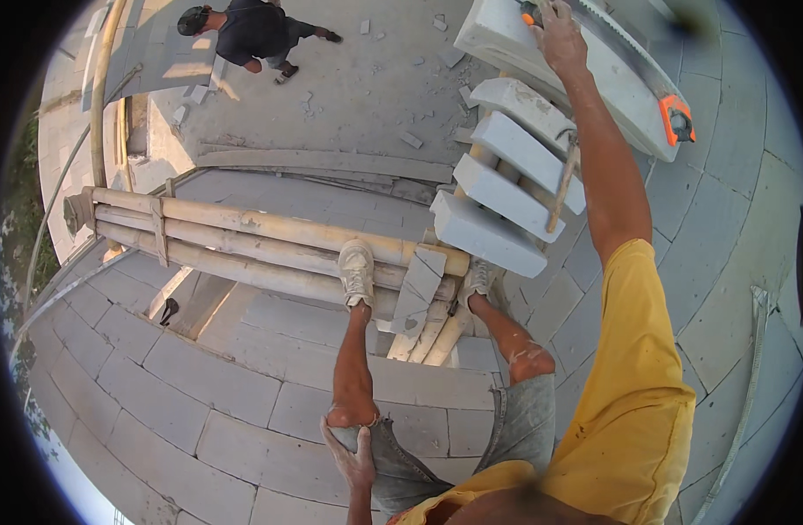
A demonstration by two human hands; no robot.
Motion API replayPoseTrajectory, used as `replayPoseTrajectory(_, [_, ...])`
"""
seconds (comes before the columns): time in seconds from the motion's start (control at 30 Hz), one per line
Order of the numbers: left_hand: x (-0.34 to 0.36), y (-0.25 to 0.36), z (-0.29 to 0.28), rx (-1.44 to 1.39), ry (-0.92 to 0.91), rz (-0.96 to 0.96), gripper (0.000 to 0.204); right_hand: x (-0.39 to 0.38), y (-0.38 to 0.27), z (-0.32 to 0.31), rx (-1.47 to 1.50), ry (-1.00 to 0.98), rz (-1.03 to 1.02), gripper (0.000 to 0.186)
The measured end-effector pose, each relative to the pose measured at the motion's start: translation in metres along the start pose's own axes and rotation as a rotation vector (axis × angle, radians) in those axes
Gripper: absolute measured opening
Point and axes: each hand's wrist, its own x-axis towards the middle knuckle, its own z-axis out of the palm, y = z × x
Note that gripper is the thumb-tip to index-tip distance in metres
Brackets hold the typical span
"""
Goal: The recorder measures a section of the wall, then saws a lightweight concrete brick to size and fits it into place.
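Note:
My right hand reaches far out over a large pale block, fingers closed at a small orange and black object whose kind I cannot make out. A hand saw with an orange and black handle lies on the same block, its toothed blade stretching away past my hand. My left hand rests on my left leg just by the knee, thumb and fingers apart, holding nothing. Between my right arm and the smaller blocks, a wooden-handled hammer lies across several cut pale blocks.
Bamboo poles form a narrow platform under my feet, with a grey slab piece on it. Block walls surround an opening below. On the lower floor, littered with fragments, another person walks at the far left.

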Motion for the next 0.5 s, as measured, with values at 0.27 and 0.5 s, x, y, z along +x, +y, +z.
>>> replayPoseTrajectory(0.27, [0.007,0.005,-0.009,-0.049,-0.022,0.024,0.088,-0.060,-0.002,-0.043,0.140,-0.310,0.463,0.072])
replayPoseTrajectory(0.5, [0.006,0.001,-0.002,0.038,-0.065,0.222,0.081,-0.333,-0.114,-0.137,1.354,-0.944,0.805,0.035])
